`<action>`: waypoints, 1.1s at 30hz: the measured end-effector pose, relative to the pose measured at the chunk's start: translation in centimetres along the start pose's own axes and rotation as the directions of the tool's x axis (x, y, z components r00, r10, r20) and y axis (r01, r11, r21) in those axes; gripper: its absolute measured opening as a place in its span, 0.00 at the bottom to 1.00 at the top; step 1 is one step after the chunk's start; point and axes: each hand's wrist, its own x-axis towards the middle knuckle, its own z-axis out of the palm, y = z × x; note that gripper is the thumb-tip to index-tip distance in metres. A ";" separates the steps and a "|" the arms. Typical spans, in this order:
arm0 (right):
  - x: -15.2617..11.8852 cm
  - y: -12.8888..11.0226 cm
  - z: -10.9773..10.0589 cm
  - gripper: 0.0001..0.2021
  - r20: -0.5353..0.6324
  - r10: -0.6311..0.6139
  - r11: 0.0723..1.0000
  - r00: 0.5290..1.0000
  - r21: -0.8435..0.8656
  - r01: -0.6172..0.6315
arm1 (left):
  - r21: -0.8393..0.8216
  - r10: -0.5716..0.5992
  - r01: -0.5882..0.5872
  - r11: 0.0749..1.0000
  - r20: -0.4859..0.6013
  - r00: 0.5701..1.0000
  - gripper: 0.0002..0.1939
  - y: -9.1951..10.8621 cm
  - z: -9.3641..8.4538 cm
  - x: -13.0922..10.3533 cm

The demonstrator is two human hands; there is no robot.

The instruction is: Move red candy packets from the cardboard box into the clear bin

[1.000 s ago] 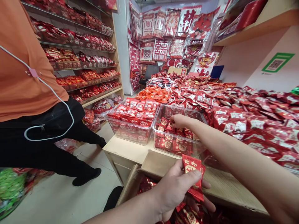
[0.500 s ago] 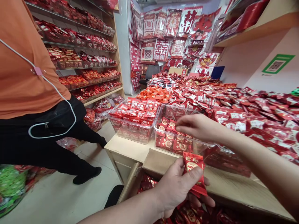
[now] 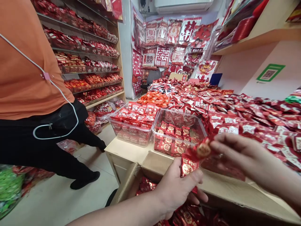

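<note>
My left hand [image 3: 172,185] is closed around a red candy packet [image 3: 188,166] with gold print, above the open cardboard box [image 3: 156,161]. Between thumb and fingers, my right hand [image 3: 242,153] pinches another red candy packet [image 3: 203,149], smeared by motion. That packet is just above and right of the one in my left hand; whether the two touch, I cannot tell. Behind them stands a transparent plastic bin [image 3: 154,133] partly filled with similar packets in rows. More loose red packets [image 3: 189,216] lie inside the cardboard box, below my left hand.
A second transparent bin [image 3: 113,121], full of red packets, stands left on the pale table [image 3: 122,153]. Heaps of packets [image 3: 235,110] cover the table behind. A person in an orange shirt [image 3: 30,69] stands at left, before stocked shelves [image 3: 81,50].
My right hand has come from over the partly filled bin toward my left hand, now with a packet in its fingers. My left hand keeps its packet, slightly lower-left.
</note>
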 end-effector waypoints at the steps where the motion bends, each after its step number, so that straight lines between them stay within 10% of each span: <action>1: 0.9 -0.2 -0.6 0.13 -0.080 0.018 0.999 0.997 0.052 -0.014 | 0.048 -0.052 0.052 0.997 0.011 0.999 0.17 0.3 0.3 -0.2; 5: 5.4 0.0 -1.7 0.08 -0.204 0.149 0.976 0.968 0.188 -0.111 | 0.461 -0.055 -0.028 0.887 0.168 0.984 0.12 1.9 0.9 -0.5; 9: 9.7 0.3 -0.1 0.05 -0.147 0.148 0.985 0.978 0.111 -0.132 | 0.847 0.315 -0.474 0.241 0.394 0.864 0.12 3.9 0.3 1.0; 14: 14.6 -0.3 3.0 0.07 -0.157 0.116 0.974 0.981 -0.174 -0.143 | 0.821 0.220 -0.531 -0.209 0.569 0.792 0.09 3.3 -1.4 4.5; 24: 21.7 3.3 7.8 0.07 -0.134 0.191 0.914 0.972 -0.336 -0.226 | 0.890 0.327 -0.451 -0.066 0.446 0.833 0.13 0.6 -3.6 5.4; 33: 22.7 5.9 9.6 0.06 -0.157 0.278 0.924 0.948 -0.227 -0.308 | 0.917 0.105 -0.398 -0.029 0.399 0.911 0.18 1.6 -3.3 5.2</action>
